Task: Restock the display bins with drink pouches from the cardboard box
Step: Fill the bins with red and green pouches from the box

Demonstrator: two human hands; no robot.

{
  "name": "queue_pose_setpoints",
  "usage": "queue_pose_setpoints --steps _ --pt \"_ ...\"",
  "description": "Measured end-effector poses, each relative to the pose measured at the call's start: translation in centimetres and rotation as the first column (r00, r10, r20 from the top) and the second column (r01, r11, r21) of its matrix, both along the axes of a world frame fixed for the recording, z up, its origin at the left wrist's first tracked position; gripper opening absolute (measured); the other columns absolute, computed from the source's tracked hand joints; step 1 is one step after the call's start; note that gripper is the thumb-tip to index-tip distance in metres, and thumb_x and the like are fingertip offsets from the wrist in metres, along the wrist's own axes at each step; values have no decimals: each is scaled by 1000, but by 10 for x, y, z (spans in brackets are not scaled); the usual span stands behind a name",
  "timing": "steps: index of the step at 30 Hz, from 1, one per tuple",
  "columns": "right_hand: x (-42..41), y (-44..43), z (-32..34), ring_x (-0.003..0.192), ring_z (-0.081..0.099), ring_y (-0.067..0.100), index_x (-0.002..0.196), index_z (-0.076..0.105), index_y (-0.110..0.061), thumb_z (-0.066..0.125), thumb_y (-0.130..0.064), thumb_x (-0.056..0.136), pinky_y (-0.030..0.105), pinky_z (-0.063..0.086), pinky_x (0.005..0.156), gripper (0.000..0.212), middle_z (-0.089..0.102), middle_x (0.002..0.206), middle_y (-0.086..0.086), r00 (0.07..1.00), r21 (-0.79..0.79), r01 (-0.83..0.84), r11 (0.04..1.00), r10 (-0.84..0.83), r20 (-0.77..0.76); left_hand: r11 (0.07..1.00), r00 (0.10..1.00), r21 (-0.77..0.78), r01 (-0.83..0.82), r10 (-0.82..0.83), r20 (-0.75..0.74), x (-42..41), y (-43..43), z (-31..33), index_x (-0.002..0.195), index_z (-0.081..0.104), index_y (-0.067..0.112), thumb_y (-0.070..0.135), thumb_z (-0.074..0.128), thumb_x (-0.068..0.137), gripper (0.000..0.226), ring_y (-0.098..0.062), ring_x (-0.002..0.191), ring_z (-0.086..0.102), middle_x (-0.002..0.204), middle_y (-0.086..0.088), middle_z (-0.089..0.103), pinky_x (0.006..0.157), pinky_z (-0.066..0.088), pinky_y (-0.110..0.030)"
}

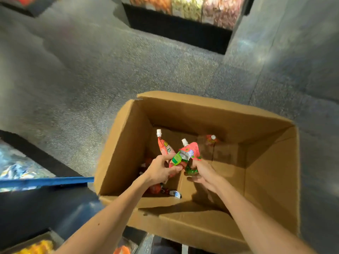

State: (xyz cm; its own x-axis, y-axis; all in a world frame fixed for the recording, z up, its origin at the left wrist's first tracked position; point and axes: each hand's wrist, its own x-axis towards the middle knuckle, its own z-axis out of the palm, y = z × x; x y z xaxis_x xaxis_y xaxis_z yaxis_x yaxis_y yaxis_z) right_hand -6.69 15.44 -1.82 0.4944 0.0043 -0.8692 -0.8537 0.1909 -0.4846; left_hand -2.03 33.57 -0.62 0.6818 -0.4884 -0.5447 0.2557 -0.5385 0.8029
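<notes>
Grey speckled floor [91,79] is filling 10 to 2 o'clock; blue rail [45,181] is running in at 8 o'clock.

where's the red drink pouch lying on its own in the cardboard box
Head view: the red drink pouch with a white cap lies at the far side of the brown cardboard box, near its back wall, beyond the right hand.

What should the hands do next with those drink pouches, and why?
Probably lift both straight up out of the cardboard box. The left hand grips red pouches, the right hand grips a green-ended pouch, and both are low between the box walls, while the display bins lie outside it.
</notes>
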Motion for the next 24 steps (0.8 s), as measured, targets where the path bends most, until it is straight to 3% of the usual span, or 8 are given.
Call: queue_pose_setpoints --steps 2,4,7,10,13,17,19,24 --pt "-4 0 33 93 68 28 112 57 -4 47 -2 87 40 59 75 27 68 99 16 998 38 41 998 -43 55 994 998 -91 -53 55 19 -12 6 37 112 71 28 26 72 90 23 -20 93 69 104 3 74 90 55 -42" --pt "-7 2 72 86 70 27 108 57 -7 50 -3 89 40 59 72 20 69 98 16 991 71 33 997 -42 127 984 993 -156 -91 100 56 -26 13 81 107 71 14 10 70 91 16 -16 75 58 85 -1 69 72 50 -30" --pt "-3 12 138 85 69 24 112 63 -7 60 -13 93 40 60 72 19 71 99 13 964 183 -49 982 -2 267 966 987 -243 -93 121 106 -46 33 154 98 71 16 3 67 90 15 -19 59 50 71 -8 59 53 42 -26" --pt "3 35 203 86 70 22 119 62 -7 62 -17 93 37 62 67 28 71 104 14 916 264 -161 951 44 398 950 970 -289 -117 171 171 -67 64 226 101 71 8 2 67 88 15 -12 63 57 83 -13 64 58 46 -19" --pt "-1 74 265 87 70 22 116 64 -11 68 -22 81 40 58 75 37 73 104 11 849 317 -302 899 102 519 917 933 -345 -203 288 214 -97 101 288 95 71 8 -4 62 90 16 -2 71 62 82 6 71 68 49 -13" --pt "-17 142 330 102 66 27 124 60 -9 68 -22 79 41 57 84 48 69 118 16 779 412 -472 779 150 609 799 861 -504 -328 472 187 -152 153 353 91 78 25 25 80 80 11 -3 75 64 84 9 71 74 52 -18" --pt "-29 180 357 104 65 27 122 61 -10 62 -22 84 40 56 88 40 67 120 17 730 433 -577 692 200 653 735 841 -569 -369 525 132 -179 183 373 88 78 21 37 87 69 26 -7 71 65 80 4 71 71 54 -23" --pt "-78 271 402 105 67 28 125 62 -5 52 -27 88 42 54 93 44 69 119 17 552 390 -813 432 360 752 643 769 -616 -456 632 91 -257 257 409 84 79 14 37 98 43 51 -21 75 71 87 -10 72 70 60 -37"
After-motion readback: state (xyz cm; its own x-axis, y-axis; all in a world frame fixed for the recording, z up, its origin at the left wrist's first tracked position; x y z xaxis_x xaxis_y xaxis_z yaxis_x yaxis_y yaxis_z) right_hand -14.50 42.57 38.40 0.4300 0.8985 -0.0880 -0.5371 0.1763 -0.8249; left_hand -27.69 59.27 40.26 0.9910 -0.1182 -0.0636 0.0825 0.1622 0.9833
